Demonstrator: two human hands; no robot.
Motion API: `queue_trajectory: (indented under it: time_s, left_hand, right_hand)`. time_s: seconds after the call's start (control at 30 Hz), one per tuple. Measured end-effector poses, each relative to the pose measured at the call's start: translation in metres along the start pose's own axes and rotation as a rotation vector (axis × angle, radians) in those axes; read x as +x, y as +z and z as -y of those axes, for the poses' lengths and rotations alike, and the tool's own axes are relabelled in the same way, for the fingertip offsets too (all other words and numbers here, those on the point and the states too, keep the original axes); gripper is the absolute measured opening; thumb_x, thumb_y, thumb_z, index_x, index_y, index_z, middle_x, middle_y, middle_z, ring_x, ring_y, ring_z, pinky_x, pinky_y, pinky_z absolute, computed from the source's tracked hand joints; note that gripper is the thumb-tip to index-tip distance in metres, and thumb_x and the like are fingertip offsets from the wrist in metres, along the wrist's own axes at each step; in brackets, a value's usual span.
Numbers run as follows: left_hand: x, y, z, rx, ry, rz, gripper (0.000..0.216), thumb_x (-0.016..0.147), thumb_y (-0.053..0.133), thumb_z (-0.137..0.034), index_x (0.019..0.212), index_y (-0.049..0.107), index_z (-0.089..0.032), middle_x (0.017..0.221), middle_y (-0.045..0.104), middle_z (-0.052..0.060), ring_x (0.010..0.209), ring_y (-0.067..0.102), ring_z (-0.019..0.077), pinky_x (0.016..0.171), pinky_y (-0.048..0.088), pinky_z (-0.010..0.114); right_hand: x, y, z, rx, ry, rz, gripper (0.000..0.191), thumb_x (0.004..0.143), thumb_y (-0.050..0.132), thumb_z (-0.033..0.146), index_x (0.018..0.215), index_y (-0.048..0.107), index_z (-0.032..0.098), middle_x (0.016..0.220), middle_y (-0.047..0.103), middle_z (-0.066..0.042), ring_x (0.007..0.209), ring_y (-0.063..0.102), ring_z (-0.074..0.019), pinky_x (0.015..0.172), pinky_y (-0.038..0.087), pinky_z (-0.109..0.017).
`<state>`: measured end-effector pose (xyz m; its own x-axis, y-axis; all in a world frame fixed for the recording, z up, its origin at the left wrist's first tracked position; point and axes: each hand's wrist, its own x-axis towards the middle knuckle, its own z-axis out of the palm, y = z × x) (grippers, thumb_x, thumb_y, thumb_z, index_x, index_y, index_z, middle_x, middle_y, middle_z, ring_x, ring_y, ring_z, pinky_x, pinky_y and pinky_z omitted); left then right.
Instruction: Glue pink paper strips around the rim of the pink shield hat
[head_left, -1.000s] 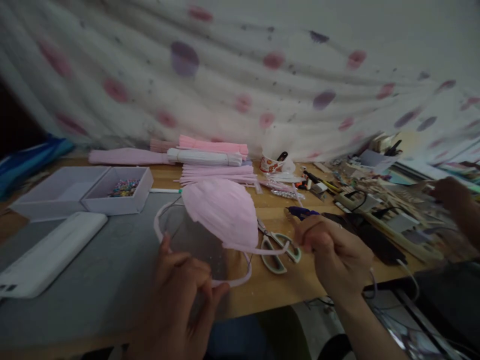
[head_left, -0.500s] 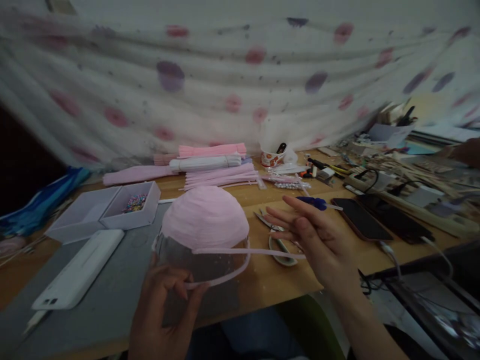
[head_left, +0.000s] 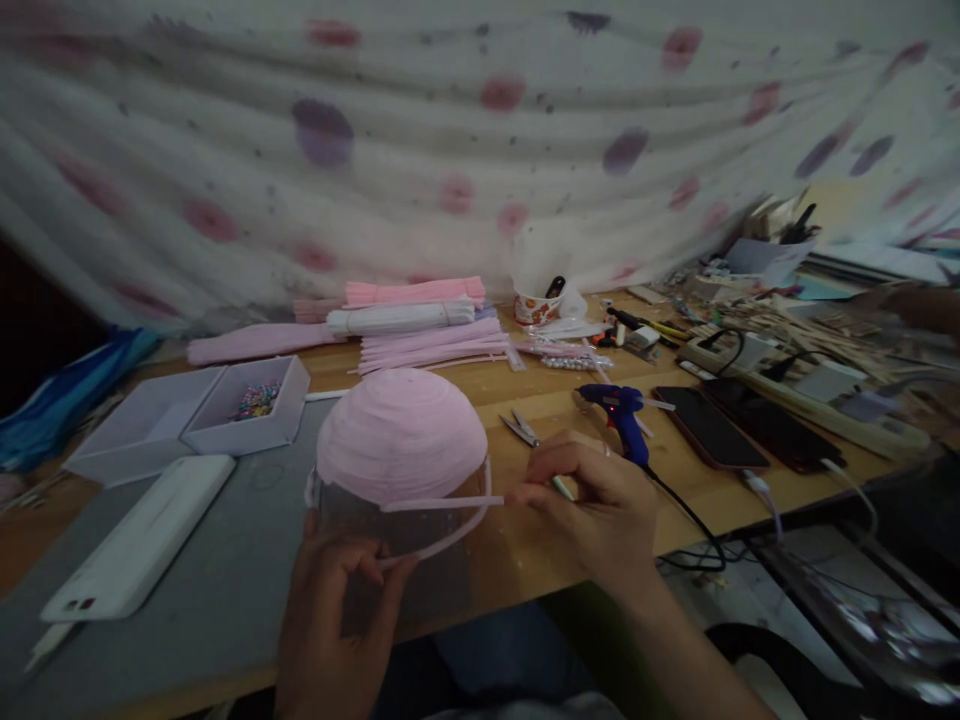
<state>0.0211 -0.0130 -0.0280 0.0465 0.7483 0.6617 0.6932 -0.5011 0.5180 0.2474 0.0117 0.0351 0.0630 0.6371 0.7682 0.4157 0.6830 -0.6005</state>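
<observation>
A clear dome (head_left: 397,520) stands on the grey mat, its upper part wrapped in pink pipe cleaner (head_left: 401,430). My left hand (head_left: 337,620) grips the dome's lower front, fingers curled round the loose pink loop. My right hand (head_left: 600,510) is closed in a pinch on the free end of the pink pipe cleaner strand (head_left: 442,503), which stretches level from the dome. A blue glue gun (head_left: 619,410) lies just behind my right hand, and scissors (head_left: 525,432) lie partly hidden under it.
Bundles of pink and white pipe cleaners (head_left: 409,318) lie at the back. A white box of beads (head_left: 255,405) and a flat white case (head_left: 139,545) sit at left. Two phones (head_left: 709,425), cables and tools crowd the right. Another person's arm (head_left: 919,305) shows at far right.
My right hand went from spread fingers to a pinch and slid left along the strand toward the dome. The glue gun and scissors are now uncovered. The view shifted slightly.
</observation>
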Motion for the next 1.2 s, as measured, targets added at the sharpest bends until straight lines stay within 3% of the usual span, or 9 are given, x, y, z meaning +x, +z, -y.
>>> queue_trajectory:
  time_s: [0.17,0.33,0.4,0.5,0.63,0.73,0.83,1.0,1.2]
  left_hand:
    - [-0.002,0.014,0.022,0.148,0.061,0.009,0.018,0.089,0.064,-0.033,0.081,0.050,-0.025,0.084,0.066,0.001,0.084,0.064,0.0216,0.110,0.034,0.065]
    - [-0.002,0.022,0.028,0.226,0.052,0.032,0.016,0.092,0.059,-0.034,0.082,0.054,-0.023,0.088,0.067,0.006,0.086,0.063,0.0263,0.099,0.041,0.063]
    - [0.000,0.017,0.013,0.218,0.048,-0.048,0.013,0.089,0.065,-0.031,0.084,0.058,-0.021,0.089,0.066,0.007,0.088,0.062,0.0257,0.089,0.049,0.050]
    - [0.005,0.002,-0.027,-0.034,-0.040,-0.155,0.008,0.084,0.070,-0.019,0.086,0.063,-0.022,0.079,0.063,-0.001,0.076,0.059,0.0140,0.070,0.048,0.025]
    - [0.016,-0.006,-0.076,-0.330,-0.091,-0.075,0.016,0.088,0.067,-0.023,0.103,0.069,-0.028,0.075,0.065,-0.007,0.061,0.057,0.0070,0.054,0.046,0.016]
    - [0.022,0.003,-0.089,-0.471,-0.130,0.013,0.022,0.087,0.068,-0.026,0.108,0.071,-0.032,0.081,0.069,-0.006,0.071,0.064,0.0091,0.061,0.053,0.016]
    - [0.024,0.015,-0.090,-0.500,-0.168,0.008,0.016,0.087,0.068,-0.022,0.098,0.073,-0.033,0.084,0.072,-0.007,0.081,0.068,0.0091,0.070,0.055,0.015]
    - [0.023,0.021,-0.086,-0.422,-0.119,-0.032,0.017,0.088,0.062,-0.014,0.087,0.069,-0.029,0.081,0.069,-0.010,0.084,0.065,0.0059,0.078,0.050,0.013]
    - [0.022,0.023,-0.083,-0.285,-0.006,-0.066,0.016,0.089,0.056,-0.010,0.086,0.064,-0.023,0.084,0.064,-0.004,0.092,0.061,0.0077,0.085,0.048,0.014]
  right_hand:
    - [-0.010,0.008,-0.002,0.109,0.070,0.042,0.021,0.088,0.071,0.031,0.070,0.070,0.020,0.062,0.070,0.001,0.056,0.064,-0.0120,0.053,0.048,-0.023]
    - [-0.025,0.022,-0.003,0.503,0.405,0.083,0.034,0.096,0.057,0.041,0.075,0.075,0.022,0.063,0.072,-0.001,0.057,0.067,-0.0126,0.056,0.051,-0.022]
    - [-0.030,0.030,-0.003,0.728,0.516,0.127,0.039,0.094,0.054,0.054,0.085,0.077,0.024,0.079,0.076,-0.004,0.072,0.071,-0.0158,0.068,0.055,-0.027]
    - [-0.035,0.044,0.000,1.015,0.662,0.179,0.058,0.080,0.055,0.075,0.099,0.077,0.025,0.098,0.074,-0.007,0.094,0.069,-0.0204,0.083,0.055,-0.032]
    - [-0.040,0.056,0.009,1.232,0.745,0.222,0.070,0.069,0.057,0.084,0.099,0.075,0.023,0.097,0.070,-0.006,0.092,0.066,-0.0189,0.082,0.053,-0.029]
    - [-0.044,0.058,0.016,1.250,0.828,0.254,0.071,0.068,0.056,0.085,0.102,0.073,0.024,0.097,0.068,-0.005,0.084,0.065,-0.0177,0.075,0.053,-0.028]
    - [-0.044,0.057,0.022,1.185,0.860,0.241,0.072,0.068,0.053,0.087,0.097,0.073,0.024,0.099,0.069,-0.007,0.091,0.065,-0.0217,0.087,0.052,-0.034]
    - [-0.043,0.056,0.028,1.187,0.850,0.302,0.073,0.064,0.053,0.089,0.098,0.069,0.027,0.098,0.069,-0.009,0.094,0.066,-0.0278,0.094,0.051,-0.045]
    - [-0.047,0.056,0.022,1.092,0.893,0.322,0.078,0.061,0.051,0.092,0.096,0.068,0.025,0.102,0.067,-0.010,0.104,0.063,-0.0309,0.101,0.046,-0.047]
